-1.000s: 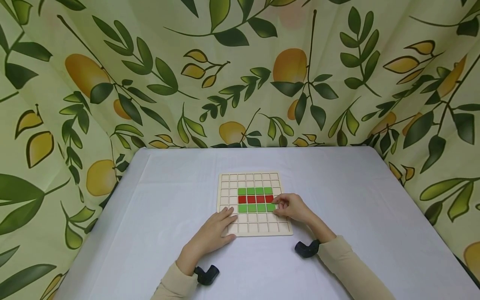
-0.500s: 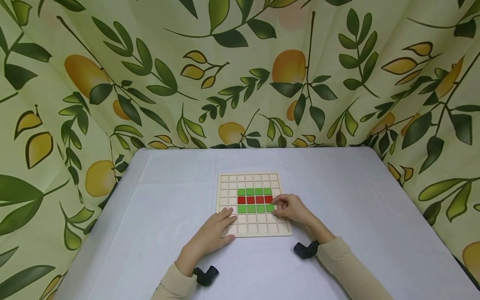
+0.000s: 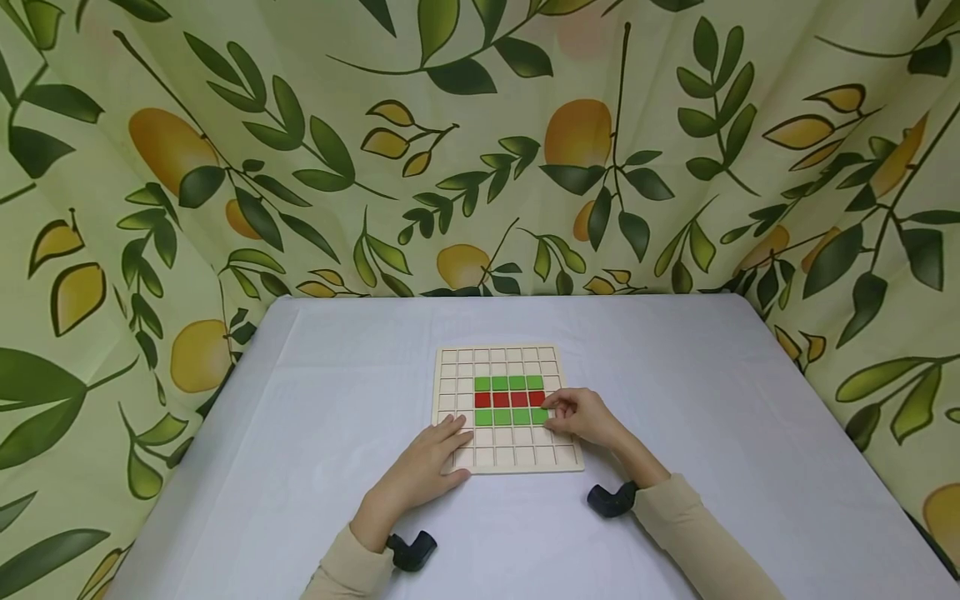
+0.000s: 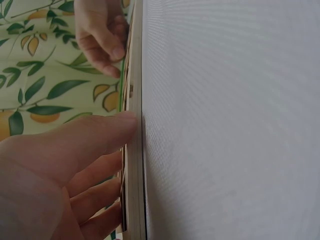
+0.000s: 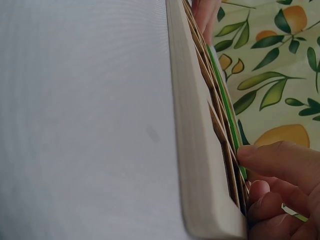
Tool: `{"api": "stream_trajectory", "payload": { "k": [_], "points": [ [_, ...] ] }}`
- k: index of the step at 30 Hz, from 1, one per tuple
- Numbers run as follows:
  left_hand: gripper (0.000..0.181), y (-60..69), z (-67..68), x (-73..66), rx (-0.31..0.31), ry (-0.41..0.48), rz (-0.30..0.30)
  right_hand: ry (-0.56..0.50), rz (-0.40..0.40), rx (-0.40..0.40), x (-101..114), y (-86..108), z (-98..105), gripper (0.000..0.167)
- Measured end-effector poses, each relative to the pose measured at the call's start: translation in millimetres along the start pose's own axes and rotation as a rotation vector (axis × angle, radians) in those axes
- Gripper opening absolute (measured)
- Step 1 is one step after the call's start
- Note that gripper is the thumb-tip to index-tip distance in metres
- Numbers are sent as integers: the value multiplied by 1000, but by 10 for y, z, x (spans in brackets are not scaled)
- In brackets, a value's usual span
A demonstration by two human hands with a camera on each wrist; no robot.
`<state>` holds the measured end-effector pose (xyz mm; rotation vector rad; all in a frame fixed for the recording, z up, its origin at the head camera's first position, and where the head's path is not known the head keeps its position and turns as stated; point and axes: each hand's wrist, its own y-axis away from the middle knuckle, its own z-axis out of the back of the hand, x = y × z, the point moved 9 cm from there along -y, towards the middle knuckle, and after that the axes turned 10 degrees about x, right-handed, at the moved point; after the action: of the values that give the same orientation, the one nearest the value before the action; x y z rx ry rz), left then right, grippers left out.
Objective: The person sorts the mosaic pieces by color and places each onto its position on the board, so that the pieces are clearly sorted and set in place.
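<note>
A square wooden grid board [image 3: 498,457] lies on the table. Green square tiles [image 3: 501,383] fill part of two rows, with a row of red square tiles [image 3: 501,400] between them. My left hand [image 3: 423,462] rests on the board's near left corner, fingers spread on the grid and thumb [image 4: 117,131] at the near edge. At the right end of the nearer green row, my right hand [image 3: 588,417] pinches the last green tile [image 3: 538,416] between thumb and curled fingers. That tile lies level with its row; the fingertips partly cover it.
White cloth covers the table [image 3: 337,375]. A patterned curtain [image 3: 465,183] with leaves and fruit hangs behind and at both sides. Black wrist devices [image 3: 412,552] sit by each sleeve cuff, just above the tabletop.
The view has shifted very slightly. Both hands, the board and the tiles otherwise stay in place.
</note>
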<state>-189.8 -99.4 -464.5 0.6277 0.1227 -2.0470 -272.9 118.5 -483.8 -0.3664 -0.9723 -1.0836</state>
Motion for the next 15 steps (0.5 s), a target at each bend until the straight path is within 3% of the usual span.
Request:
{"api": "stream_trajectory", "payload": {
  "k": [6, 15],
  "points": [
    [54, 3, 14, 44, -7, -3, 20, -1, 19, 4, 18, -53, -2, 25],
    [53, -51, 50, 82, -3, 0, 4, -84, 45, 0, -24, -15, 64, 24]
  ]
}}
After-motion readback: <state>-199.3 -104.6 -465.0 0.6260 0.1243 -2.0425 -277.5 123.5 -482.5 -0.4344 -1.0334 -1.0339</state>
